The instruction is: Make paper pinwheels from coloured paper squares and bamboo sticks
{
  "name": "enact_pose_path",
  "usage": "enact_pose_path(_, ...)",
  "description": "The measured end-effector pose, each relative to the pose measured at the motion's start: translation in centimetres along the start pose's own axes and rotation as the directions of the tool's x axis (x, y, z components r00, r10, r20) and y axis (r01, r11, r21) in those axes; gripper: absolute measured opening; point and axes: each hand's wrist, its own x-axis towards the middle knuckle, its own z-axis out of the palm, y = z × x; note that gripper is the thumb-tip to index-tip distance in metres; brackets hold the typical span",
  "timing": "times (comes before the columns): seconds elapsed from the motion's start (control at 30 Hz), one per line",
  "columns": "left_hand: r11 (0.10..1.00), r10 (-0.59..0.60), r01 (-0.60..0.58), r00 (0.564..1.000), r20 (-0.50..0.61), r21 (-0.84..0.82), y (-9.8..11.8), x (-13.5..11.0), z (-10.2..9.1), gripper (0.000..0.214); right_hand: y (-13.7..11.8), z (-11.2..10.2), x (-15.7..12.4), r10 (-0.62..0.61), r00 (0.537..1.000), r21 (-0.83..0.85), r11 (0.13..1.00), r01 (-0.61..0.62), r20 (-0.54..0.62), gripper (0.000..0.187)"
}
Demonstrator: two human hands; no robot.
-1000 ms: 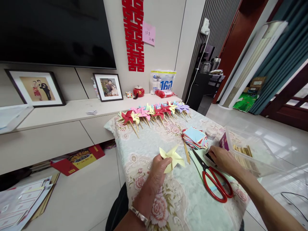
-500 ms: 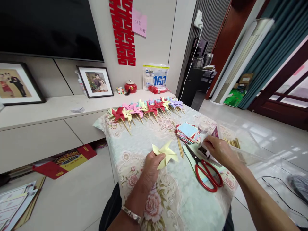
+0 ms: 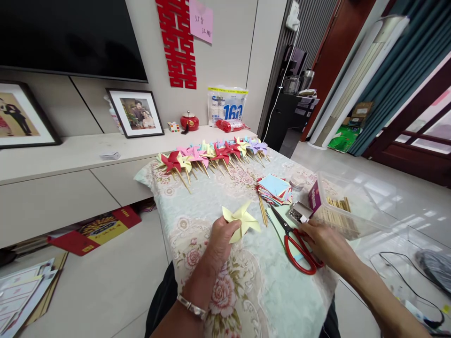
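My left hand (image 3: 223,237) is closed on a pale yellow paper pinwheel (image 3: 248,223), thumb over its centre; no stick shows on it. My right hand (image 3: 324,241) hovers by the red handles of the scissors (image 3: 299,253), partly covering them. Its fingertips are pinched together, and anything between them is too small to make out. Just beyond the fingertips stands a small box (image 3: 295,212) of small dark metal pieces. The scissors lie on pale green paper (image 3: 276,225). Beside them are a few thin wooden sticks (image 3: 263,211) and a stack of coloured paper squares (image 3: 275,188).
Several finished pinwheels on sticks (image 3: 221,154) lie along the table's far edge. At the right sits a clear plastic box (image 3: 366,220) with wooden sticks (image 3: 338,218), near a round clear container (image 3: 298,180). A flowered cloth (image 3: 243,291) covers the table. A low cabinet (image 3: 70,159) stands behind.
My right hand has drawn back toward me from the small box, uncovering it, and is now over the scissors' handles. My left hand still holds the pinwheel. The view has shifted slightly.
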Motion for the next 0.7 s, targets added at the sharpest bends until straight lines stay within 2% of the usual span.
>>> enact_pose_path(0.2,0.998,-0.015,0.017,0.999,0.035,-0.060,-0.2,0.1,-0.1,0.027,0.6,1.2,-0.4,-0.065,0.995,-0.025,0.998,0.064,-0.072,0.029)
enact_pose_path(0.33,0.998,-0.021,0.021,1.000,0.014,-0.058,-0.2,0.1,-0.1,0.028,1.3,1.7,-0.6,-0.110,0.990,-0.041,0.993,0.107,-0.084,0.029)
enact_pose_path(0.53,0.997,-0.020,0.020,1.000,0.009,-0.075,-0.2,0.0,0.0,0.032,1.9,2.2,-0.8,-0.128,0.991,-0.065,0.990,0.126,-0.024,0.034)
enact_pose_path(0.7,0.999,-0.021,0.022,0.999,0.025,-0.049,-0.2,0.0,-0.1,0.029,2.2,2.4,-0.9,-0.119,0.992,0.027,0.993,0.118,0.035,0.030)
